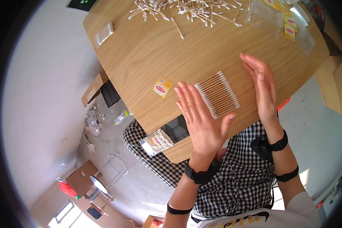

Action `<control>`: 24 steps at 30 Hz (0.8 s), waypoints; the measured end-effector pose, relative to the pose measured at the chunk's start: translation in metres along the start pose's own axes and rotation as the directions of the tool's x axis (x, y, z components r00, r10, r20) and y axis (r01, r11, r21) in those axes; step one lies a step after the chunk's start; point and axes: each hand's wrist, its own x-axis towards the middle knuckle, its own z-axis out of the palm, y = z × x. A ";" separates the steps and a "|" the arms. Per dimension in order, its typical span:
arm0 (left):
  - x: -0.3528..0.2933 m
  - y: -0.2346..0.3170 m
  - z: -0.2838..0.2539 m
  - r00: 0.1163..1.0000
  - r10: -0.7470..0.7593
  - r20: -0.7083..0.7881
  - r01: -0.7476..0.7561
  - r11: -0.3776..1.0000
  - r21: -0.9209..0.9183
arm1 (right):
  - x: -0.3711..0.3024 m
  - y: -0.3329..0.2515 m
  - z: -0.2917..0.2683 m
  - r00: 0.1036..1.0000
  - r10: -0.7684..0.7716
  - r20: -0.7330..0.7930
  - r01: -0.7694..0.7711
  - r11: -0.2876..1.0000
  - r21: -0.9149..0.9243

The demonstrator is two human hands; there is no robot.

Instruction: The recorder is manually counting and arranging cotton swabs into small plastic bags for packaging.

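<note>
A neat row of cotton swabs lies side by side on the wooden table, between my two hands. My left hand hovers at the row's left edge, fingers stretched out and thumb apart, holding nothing. To the right of the row, my right hand is raised with its fingers extended and nothing in it. A small yellow card lies left of my left hand. Near the table's edge, a clear pack of cotton swabs rests against a dark flat object, partly hidden by my left hand.
Loose cotton swabs are heaped at the table's far side. Another small pack of swabs sits far left. More yellow cards and clear plastic bags lie far right. Cardboard boxes and a stool stand on the floor.
</note>
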 end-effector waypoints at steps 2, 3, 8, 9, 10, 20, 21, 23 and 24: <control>0.000 0.015 0.008 0.992 0.032 0.123 -0.050 0.988 0.149 | -0.004 0.005 -0.002 1.000 -0.025 -0.003 0.024 0.998 -0.050; 0.002 0.020 0.011 0.967 0.043 0.250 -0.117 0.951 0.287 | -0.006 0.006 -0.003 0.999 -0.048 -0.007 0.047 0.994 -0.101; 0.004 0.017 0.023 0.969 0.034 0.247 -0.101 0.960 0.262 | -0.009 0.002 -0.019 0.988 -0.120 0.097 0.146 0.928 -0.343; 0.005 0.018 0.023 0.967 0.038 0.253 -0.106 0.958 0.265 | -0.009 0.001 -0.022 0.987 -0.118 0.106 0.148 0.924 -0.352; 0.006 0.020 0.023 0.965 0.040 0.258 -0.111 0.957 0.267 | -0.008 0.000 -0.024 0.987 -0.119 0.111 0.152 0.921 -0.359; 0.006 0.015 0.022 0.974 0.047 0.221 -0.102 0.964 0.245 | -0.008 -0.002 -0.013 0.959 -0.157 0.237 0.252 0.857 -0.450; 0.006 0.015 0.023 0.974 0.049 0.220 -0.103 0.965 0.242 | -0.007 -0.002 -0.013 0.955 -0.168 0.244 0.268 0.841 -0.469; 0.007 0.015 0.024 0.974 0.051 0.220 -0.103 0.966 0.236 | -0.007 -0.002 -0.014 0.954 -0.168 0.248 0.272 0.834 -0.480; 0.007 0.015 0.025 0.975 0.051 0.219 -0.102 0.967 0.232 | -0.007 -0.001 -0.014 0.954 -0.168 0.250 0.274 0.828 -0.490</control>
